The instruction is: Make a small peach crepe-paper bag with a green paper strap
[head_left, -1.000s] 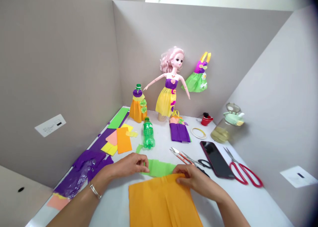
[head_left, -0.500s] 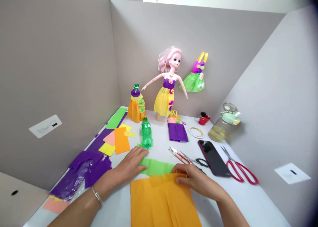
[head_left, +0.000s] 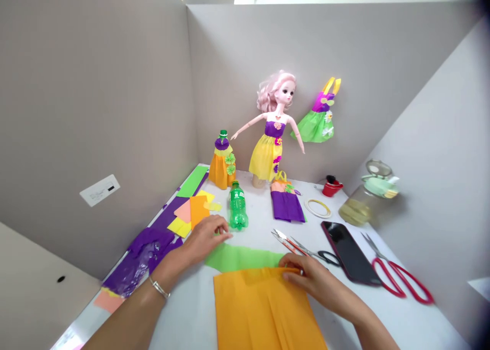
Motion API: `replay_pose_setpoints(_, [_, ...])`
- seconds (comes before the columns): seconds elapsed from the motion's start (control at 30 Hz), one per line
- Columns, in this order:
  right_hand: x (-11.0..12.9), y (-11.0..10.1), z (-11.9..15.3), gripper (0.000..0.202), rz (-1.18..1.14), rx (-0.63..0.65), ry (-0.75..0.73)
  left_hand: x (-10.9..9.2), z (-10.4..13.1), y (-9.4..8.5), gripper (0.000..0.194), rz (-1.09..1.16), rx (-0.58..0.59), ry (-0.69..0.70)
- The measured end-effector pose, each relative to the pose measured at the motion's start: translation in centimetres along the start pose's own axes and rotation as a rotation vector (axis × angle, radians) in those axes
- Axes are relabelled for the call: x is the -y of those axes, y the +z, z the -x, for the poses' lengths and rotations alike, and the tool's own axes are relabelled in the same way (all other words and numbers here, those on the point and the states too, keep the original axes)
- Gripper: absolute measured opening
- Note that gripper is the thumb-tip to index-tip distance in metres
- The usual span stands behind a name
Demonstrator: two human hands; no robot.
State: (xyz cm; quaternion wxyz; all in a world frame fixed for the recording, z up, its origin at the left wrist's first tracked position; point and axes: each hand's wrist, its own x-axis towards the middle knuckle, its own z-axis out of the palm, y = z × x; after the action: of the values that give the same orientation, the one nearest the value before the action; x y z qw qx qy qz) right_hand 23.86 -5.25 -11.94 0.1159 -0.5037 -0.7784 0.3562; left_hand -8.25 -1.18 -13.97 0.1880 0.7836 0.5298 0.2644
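A large orange sheet (head_left: 264, 309), lightly creased, lies at the front of the table. My right hand (head_left: 312, 278) is closed at its top right corner, thumb over the edge and fingers behind. Beyond it a light green sheet (head_left: 243, 258) lies partly under the orange one. My left hand (head_left: 206, 238) is closed with curled fingers at the green sheet's upper left end, a bit of green showing between them. Just past that hand lies a green plastic bottle (head_left: 238, 207). Right of the green sheet are orange-handled snips (head_left: 289, 242) and black-handled scissors (head_left: 327, 258), partly hidden by my right hand.
A pink-haired doll (head_left: 273, 130) and a dressed bottle (head_left: 222, 164) stand at the back. Purple sheets (head_left: 153, 248) and small coloured pieces (head_left: 199, 209) lie left. On the right are a phone (head_left: 350, 253), red-handled scissors (head_left: 401, 276), tape rings (head_left: 317, 208) and a glass jar (head_left: 358, 204).
My left hand's fingers have gone from stretched out to curled at the green sheet. My right hand stays at the orange corner. The whole view has shifted, so things appear further right.
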Motion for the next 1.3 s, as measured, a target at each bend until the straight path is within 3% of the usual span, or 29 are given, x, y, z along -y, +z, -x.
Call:
replay_pose_setpoints(0.17, [-0.2,0.3,-0.6,0.022,-0.012,-0.110,0.035,5.3,-0.9,-4.3,0.021,-0.143,-0.336,-0.292])
replay_pose_setpoints(0.27, [0.0,0.4,-0.7,0.022,-0.002,-0.109,0.035,8.6,-0.9,-5.1,0.022,-0.191,-0.390,-0.438])
replay_pose_setpoints(0.37, [0.1,0.6,-0.7,0.019,0.023,-0.101,0.036,10.5,-0.8,-4.8,0.017,-0.162,-0.384,-0.500])
replay_pose_setpoints(0.57, [0.4,0.7,-0.7,0.019,0.021,-0.103,0.030,10.9,-1.0,-5.1,0.012,0.039,-0.521,-0.467])
replay_pose_setpoints(0.7, [0.2,0.9,-1.1,0.022,-0.016,-0.166,0.019,9.7,-1.2,-6.0,0.023,0.268,-0.669,-0.419])
replay_pose_setpoints(0.77, [0.0,1.1,-1.3,0.024,-0.064,-0.202,0.015,8.3,-1.4,-6.0,0.028,0.400,-0.690,-0.396])
replay_pose_setpoints(0.83, [0.0,1.5,-1.4,0.027,-0.147,-0.249,0.015,6.1,-1.4,-5.4,0.030,0.531,-0.639,-0.349])
replay_pose_setpoints(0.93, [0.7,2.0,-1.2,0.043,-0.380,-0.279,-0.021,1.5,-0.8,-2.9,0.031,0.688,-0.435,-0.255])
replay_pose_setpoints(1.03, [2.1,2.4,-0.9,0.068,-0.641,-0.186,-0.094,-3.3,0.7,0.3,0.034,0.776,-0.158,-0.159])
replay_pose_setpoints(1.1, [2.8,2.5,-0.7,0.071,-0.750,-0.092,-0.106,-5.3,1.6,1.9,0.035,0.814,0.008,-0.085])
replay_pose_setpoints(1.17, [3.1,2.5,-0.6,0.059,-0.789,-0.035,-0.067,-5.9,2.2,2.6,0.033,0.790,0.155,0.003])
replay_pose_setpoints(1.23, [2.9,2.1,-0.6,0.042,-0.790,-0.064,-0.032,-5.4,2.3,2.8,0.033,0.649,0.237,0.043])
replay_pose_setpoints(1.3, [2.4,1.6,-0.6,0.034,-0.804,-0.167,-0.020,-4.4,2.1,2.9,0.054,0.437,0.285,0.049])
